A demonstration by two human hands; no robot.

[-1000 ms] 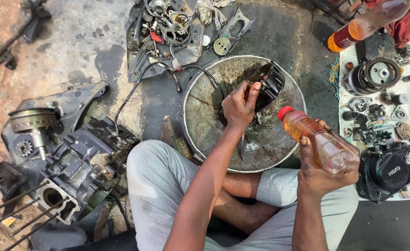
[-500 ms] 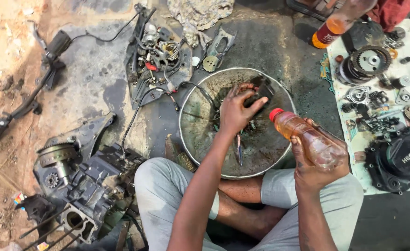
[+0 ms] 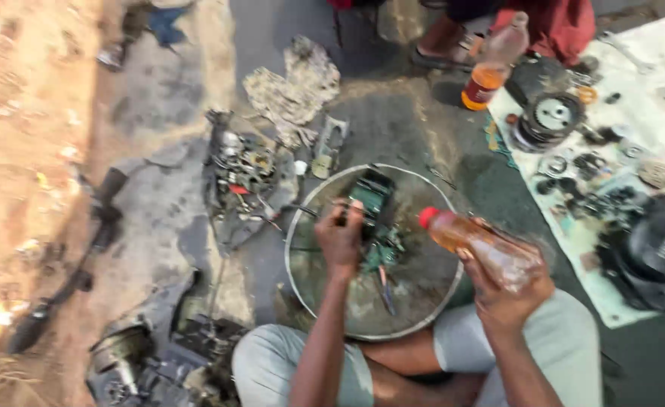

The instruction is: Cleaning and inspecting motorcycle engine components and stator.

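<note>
Here, your left hand reached into the round metal basin at the centre of the frame, fingers curled closed around a dark engine part that sat over the basin's upper half, likely so that any runoff stayed inside the rim. Your right hand, at the lower right of centre, was wrapped fully around the body of a clear plastic bottle of amber liquid; the bottle lay tilted, its red cap pointing toward the part and over the basin, though blur made it impossible to tell whether the cap was on tight. A pair of pliers rested on the basin floor just below the part. A grimy rag lay at the upper centre, beside a stripped assembly of wires and metal. At the right edge, small gears and a dark cover were laid out on a pale sheet, apparently to keep them off the dirt. A second bottle stood at the upper right.
</note>
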